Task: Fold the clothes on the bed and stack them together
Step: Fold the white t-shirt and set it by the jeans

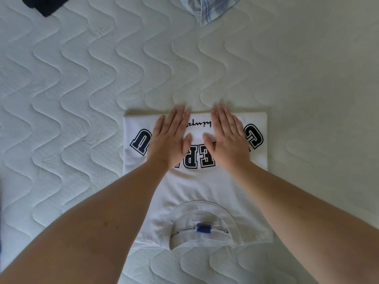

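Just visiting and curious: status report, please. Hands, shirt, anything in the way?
Left hand and right hand flat on white T-shirt. Shirt partly folded, collar nearest. Dark garment and plaid shirt far off. Nothing blocking.

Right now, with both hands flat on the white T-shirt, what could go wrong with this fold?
1. Both the left hand and the right hand press near the far edge of the white T-shirt; the collar end near the body lies free and might shift or wrinkle when folded over.
2. The plaid shirt and the dark garment lie far off at the top of the mattress, so carrying the folded shirt there could loosen it.
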